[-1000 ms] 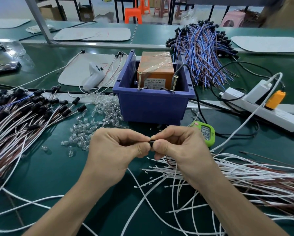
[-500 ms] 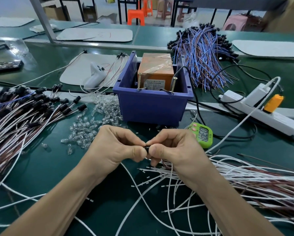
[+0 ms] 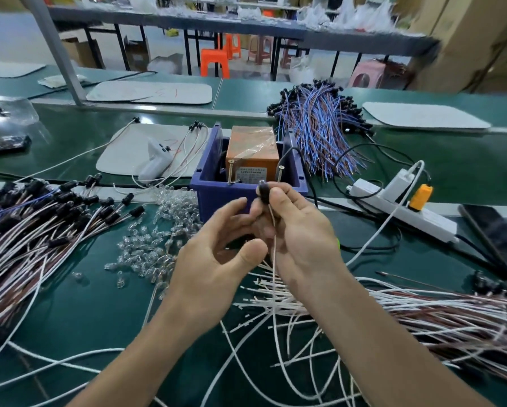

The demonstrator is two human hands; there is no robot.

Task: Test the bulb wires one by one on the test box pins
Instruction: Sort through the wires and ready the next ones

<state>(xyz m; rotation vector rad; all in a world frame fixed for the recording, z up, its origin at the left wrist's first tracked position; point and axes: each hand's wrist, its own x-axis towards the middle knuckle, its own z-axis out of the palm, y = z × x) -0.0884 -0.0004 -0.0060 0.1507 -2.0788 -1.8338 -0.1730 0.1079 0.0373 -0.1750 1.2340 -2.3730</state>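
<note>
Our right grip (image 3: 299,230) pinches one bulb wire (image 3: 274,230) just under its black socket (image 3: 263,191), thumb against fingertips. It holds the socket upright in front of the blue bin (image 3: 205,198), near the two brass pins (image 3: 231,171) of the orange test box (image 3: 250,151) but not touching them. The lead hangs down across the palm towards the loose wires (image 3: 422,306) on the desk (image 3: 70,304). Our left grip (image 3: 214,259) sits just beside it, fingers loosely curled and thumb apart. We see nothing pinched in it, though its fingertips are partly hidden behind the right one.

We judge the wire to be nearly weightless and limp. It will sag and swing from wherever we take it, so it cannot be aimed from far back. The socket is the only stiff part and is probably smooth, so it makes a fair handle. The bulb, if one is seated, is likely glass, and we should not squeeze there.

For testing, we think the stripped ends must meet the pins. The better hold is therefore close behind each bare tip, one lead per grip, where the short free length stays straight enough to steer. The thin strands may bend or fray if we push hard, so a light touch should do.
</note>
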